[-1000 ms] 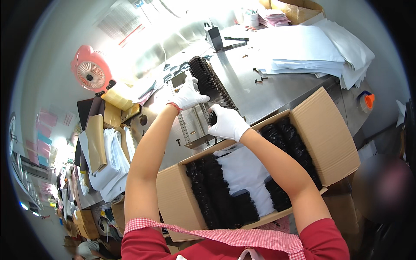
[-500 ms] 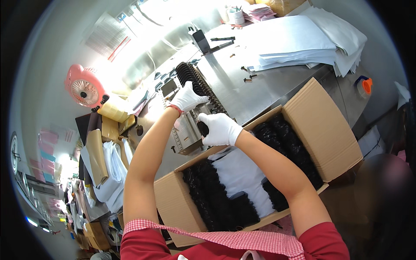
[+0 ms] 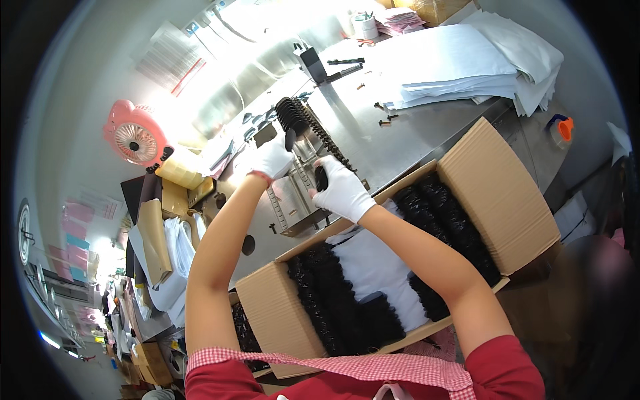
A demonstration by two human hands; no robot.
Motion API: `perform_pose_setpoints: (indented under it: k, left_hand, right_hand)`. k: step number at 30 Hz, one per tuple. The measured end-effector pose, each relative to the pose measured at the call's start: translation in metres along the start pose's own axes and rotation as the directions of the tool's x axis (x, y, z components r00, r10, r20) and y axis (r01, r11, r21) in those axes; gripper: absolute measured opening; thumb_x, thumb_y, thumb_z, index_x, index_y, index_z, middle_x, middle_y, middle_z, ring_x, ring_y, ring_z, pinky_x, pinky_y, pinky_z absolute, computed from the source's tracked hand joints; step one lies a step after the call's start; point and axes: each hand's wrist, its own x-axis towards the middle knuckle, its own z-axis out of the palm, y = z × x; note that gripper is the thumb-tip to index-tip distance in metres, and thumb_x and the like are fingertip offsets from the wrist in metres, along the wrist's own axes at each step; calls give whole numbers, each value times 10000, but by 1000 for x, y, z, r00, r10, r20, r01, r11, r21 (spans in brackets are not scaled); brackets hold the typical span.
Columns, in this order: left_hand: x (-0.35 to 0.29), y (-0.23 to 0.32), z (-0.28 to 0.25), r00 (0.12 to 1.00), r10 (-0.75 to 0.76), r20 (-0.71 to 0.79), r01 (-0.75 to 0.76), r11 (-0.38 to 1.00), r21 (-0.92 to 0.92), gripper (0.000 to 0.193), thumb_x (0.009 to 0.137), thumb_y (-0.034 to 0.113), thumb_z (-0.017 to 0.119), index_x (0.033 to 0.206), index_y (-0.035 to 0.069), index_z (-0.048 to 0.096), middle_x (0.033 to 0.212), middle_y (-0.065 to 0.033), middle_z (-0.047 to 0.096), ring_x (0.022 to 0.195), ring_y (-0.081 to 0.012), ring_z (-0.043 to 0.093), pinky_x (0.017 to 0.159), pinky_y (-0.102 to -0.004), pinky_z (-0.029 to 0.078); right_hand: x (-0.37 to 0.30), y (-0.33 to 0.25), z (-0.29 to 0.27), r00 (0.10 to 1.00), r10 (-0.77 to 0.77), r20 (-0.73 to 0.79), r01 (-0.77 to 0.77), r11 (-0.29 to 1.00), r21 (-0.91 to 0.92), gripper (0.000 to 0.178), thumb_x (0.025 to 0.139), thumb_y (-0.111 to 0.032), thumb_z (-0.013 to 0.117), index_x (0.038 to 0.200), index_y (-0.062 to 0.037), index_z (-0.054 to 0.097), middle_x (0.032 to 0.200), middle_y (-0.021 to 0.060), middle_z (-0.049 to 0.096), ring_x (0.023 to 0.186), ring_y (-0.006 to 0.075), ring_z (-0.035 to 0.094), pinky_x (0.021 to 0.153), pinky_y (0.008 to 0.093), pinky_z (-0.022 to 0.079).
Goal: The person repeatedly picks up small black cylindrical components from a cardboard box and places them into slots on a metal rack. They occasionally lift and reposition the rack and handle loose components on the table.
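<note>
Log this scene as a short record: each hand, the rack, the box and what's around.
Left hand: white glove, at the metal rack; dark piece by its fingertips, grip unclear
Right hand: white glove, holding a black piece
Rack: on the bench, black row at its far end
Box: open, nearer the person; black bundles and white sheet inside
Around: pink fan left, paper stack right

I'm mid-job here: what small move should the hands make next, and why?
I'd probably bring the black disc at the left gloved hand over to the right gloved hand. It shows near the end of the coil-like black stack on the metal rack, the right gloved hand holds another dark piece close by, and the open carton contains similar-looking black rows.
</note>
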Motion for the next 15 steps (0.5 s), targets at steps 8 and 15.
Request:
perform_pose_setpoints:
  k: [8, 15]
  left_hand:
    - [-65, 8, -12, 836, 234, 496, 173, 745, -644, 375, 1017, 209, 443, 1312, 8, 557, 1286, -141, 613, 1141, -199, 589, 958, -330, 498]
    - [42, -9, -20, 999, 38, 27, -28, 950, -311, 658, 806, 337, 774, 1266, -69, 536, 1016, -117, 672, 966, -206, 643, 877, -328, 509]
  right_hand:
    - [13, 2, 32, 928, -324, -185, 313, 946, -88, 830, 673, -168, 831, 1381, -23, 422, 1288, 256, 471, 1248, 403, 477, 1062, 416, 438]
    - [25, 10, 25, 998, -37, -60, 23, 976, -216, 465, 739, -189, 769, 1168, -134, 600, 1218, 182, 566, 1039, 393, 628, 943, 439, 517]
